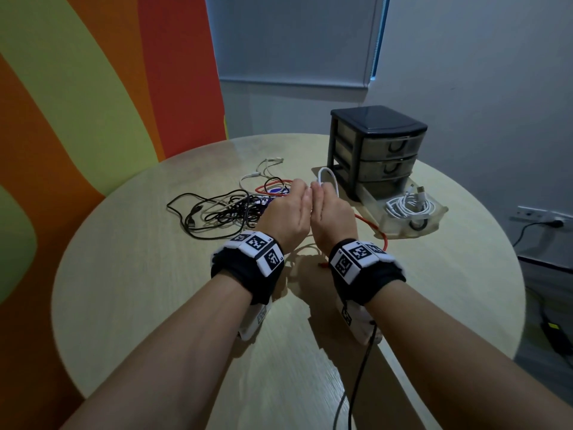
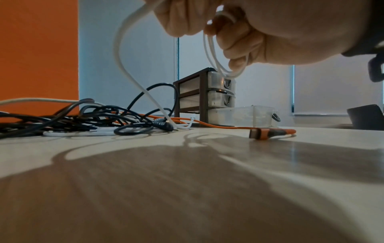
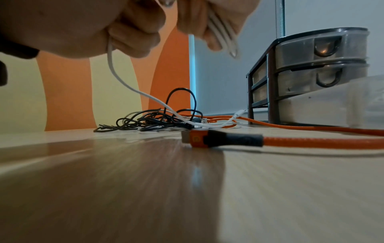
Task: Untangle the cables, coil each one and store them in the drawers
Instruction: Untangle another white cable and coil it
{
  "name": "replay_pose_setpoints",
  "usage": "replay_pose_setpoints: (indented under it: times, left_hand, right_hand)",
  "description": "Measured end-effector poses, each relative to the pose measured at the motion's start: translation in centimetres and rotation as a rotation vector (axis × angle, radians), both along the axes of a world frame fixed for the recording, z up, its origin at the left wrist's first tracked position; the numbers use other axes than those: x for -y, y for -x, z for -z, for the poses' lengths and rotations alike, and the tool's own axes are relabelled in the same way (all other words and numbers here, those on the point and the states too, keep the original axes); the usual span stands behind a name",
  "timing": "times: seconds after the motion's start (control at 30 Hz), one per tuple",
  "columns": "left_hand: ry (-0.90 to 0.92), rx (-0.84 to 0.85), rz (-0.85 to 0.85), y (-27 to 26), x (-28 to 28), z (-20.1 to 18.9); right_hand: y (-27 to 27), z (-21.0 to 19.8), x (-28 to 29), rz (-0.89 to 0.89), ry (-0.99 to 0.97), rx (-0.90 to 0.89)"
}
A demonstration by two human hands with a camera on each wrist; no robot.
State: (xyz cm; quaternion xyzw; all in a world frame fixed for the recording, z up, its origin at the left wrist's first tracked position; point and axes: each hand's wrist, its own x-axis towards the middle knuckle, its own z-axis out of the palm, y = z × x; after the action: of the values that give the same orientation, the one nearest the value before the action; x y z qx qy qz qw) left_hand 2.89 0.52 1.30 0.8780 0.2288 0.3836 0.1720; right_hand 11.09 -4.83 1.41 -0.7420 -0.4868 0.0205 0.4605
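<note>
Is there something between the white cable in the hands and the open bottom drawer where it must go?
Nothing solid blocks the way. The open drawer lies right of the hands and already holds one white coil. But the white cable trails from the left hand into the tangle, so its end is not free.

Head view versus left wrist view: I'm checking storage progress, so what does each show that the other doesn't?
Only the head view looks into the pulled-out bottom drawer: a coiled white cable already lies there.

Only the left wrist view shows the grip from below: the right hand holds white loops while the left hand feeds a strand rising from the tangled pile. It also shows the orange cable's plug.

Both show the drawer unit, its upper two drawers closed, and the table.
</note>
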Motion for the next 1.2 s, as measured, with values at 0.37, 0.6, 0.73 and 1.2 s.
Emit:
replay_pose_setpoints:
  times: [0.37,0.6,0.73,1.2]
  left_hand:
    - [0.002,0.068,0.208,-0.1,-0.2,0.6]
    - [0.027,0.056,-0.1,-0.5,-1.3,0.7]
    - [-0.052,0.08,-0.011,-0.4,-1.2,0.6]
    - [-0.018,0.07,-0.079,-0.6,-1.6,0.7]
  right_hand:
    - [-0.2,-0.2,0.5,0.076,-0.183,-0.036]
    - [-0.3,0.6,0.1,0.04,-0.178,0.047]
    - [0.1,0.8,0.1,-0.053,-0.182,0.028]
    - [-0.4,1.2,-0.4,-0.143,-0.219,-0.002]
